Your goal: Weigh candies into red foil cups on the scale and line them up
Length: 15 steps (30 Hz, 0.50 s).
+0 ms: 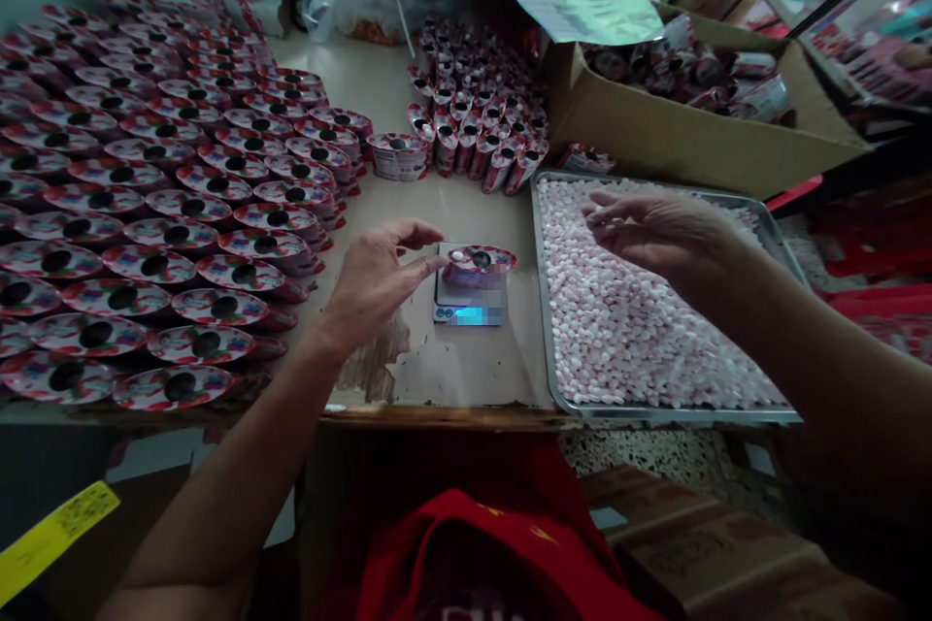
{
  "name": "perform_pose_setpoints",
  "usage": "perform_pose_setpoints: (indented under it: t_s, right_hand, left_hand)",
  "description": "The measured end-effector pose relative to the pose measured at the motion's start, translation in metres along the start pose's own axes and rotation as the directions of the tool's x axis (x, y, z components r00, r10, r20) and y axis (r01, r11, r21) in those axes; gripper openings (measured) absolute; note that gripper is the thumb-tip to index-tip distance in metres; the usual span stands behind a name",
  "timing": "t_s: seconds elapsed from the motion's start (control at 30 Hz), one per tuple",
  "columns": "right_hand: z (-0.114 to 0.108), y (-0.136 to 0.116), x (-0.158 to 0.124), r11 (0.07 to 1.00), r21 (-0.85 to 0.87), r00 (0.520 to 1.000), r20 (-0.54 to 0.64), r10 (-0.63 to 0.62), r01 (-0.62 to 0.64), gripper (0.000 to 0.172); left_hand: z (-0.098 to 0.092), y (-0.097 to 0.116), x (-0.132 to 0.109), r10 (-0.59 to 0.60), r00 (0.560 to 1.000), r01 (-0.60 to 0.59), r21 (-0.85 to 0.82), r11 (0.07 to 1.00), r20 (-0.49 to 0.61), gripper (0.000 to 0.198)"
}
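Holds out the left hand with grip released, with thumb and forefinger parted, thumb tip at the edge of an oval printed canister on a small digital scale. Cannot read the canister's blurred print or the lit blue display. Poises the right hand over whitish pellets in a metal tray; cannot tell that grip as loose or grasping a pellet. Shows similar canisters on the tabletop, and a code-printed yellow strip at lower left.

No readable text or numbers, scale display included.
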State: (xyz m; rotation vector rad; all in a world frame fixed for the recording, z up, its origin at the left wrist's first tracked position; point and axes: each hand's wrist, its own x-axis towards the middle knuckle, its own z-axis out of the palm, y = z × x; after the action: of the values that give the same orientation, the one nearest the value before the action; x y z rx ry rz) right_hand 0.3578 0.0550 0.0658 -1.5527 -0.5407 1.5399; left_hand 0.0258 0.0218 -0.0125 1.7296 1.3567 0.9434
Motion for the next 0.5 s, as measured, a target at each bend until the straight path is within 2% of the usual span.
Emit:
perform_pose_setpoints:
  t_s: [0.07, 0.2, 0.37, 0.5]
  right_hand:
    - [-0.008, 0.002, -0.005, 0.999, 0.047, 0.999, 0.043, 0.015, -0.017, 0.044]
    - [-0.010, 0.013, -0.009, 0.995, 0.069, 0.987, 0.149, 0.059, -0.070, 0.023]
    - [0.003, 0.024, -0.010, 0.989, 0.038, 0.968, 0.215, 0.132, -0.143, 0.017]
    - [0.005, 0.028, -0.011, 0.994, -0.010, 0.967, 0.231, 0.106, -0.106, 0.023]
  left_hand:
    - [0.002, 0.006, 0.002, 0.027, 1.000, -0.027, 0.020, 0.999, -0.016, 0.025]
    - [0.006, 0.020, 0.006, 0.107, 0.994, -0.105, 0.157, 0.982, -0.006, 0.015]
    - [0.012, 0.029, 0.009, 0.129, 0.992, -0.123, 0.361, 0.924, 0.007, 0.005]
    - [0.014, 0.026, 0.013, 0.130, 0.991, -0.127, 0.417, 0.900, 0.021, 0.006]
